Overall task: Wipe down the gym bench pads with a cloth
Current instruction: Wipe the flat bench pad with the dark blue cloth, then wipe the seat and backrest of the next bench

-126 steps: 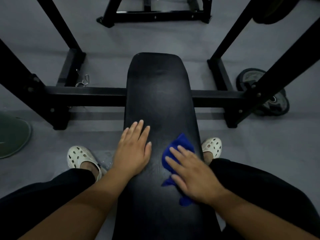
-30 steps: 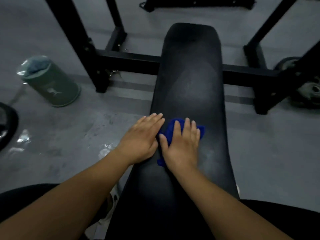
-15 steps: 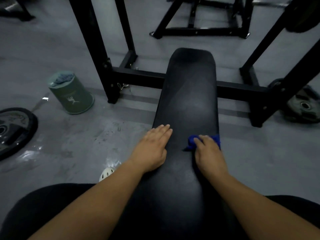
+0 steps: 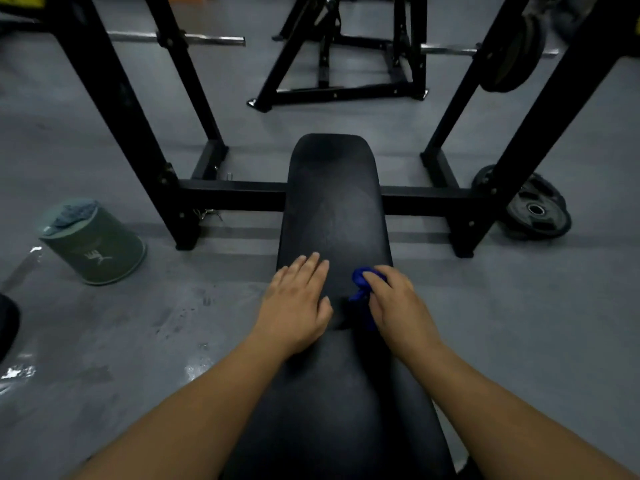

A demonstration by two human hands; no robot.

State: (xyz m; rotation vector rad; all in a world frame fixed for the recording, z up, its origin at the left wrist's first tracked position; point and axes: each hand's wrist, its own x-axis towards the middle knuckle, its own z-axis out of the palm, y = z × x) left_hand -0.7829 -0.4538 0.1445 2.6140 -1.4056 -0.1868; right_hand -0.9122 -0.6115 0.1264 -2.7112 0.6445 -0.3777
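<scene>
On the long black padded bench (image 4: 334, 202), the right hand (image 4: 398, 303) grips a bunched blue cloth (image 4: 359, 276) near the bench's right edge. The cloth pokes out ahead of and beneath its curled fingers. The left hand (image 4: 298, 303) rests flat, fingers straight, on the bench's left edge, just beside the cloth.

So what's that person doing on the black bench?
A person is wiping down the black gym bench pad. Their right hand grips a bunched blue cloth against the pad's right side. Their left hand rests flat on the pad beside it. A green bucket stands on the floor to the left.
</scene>
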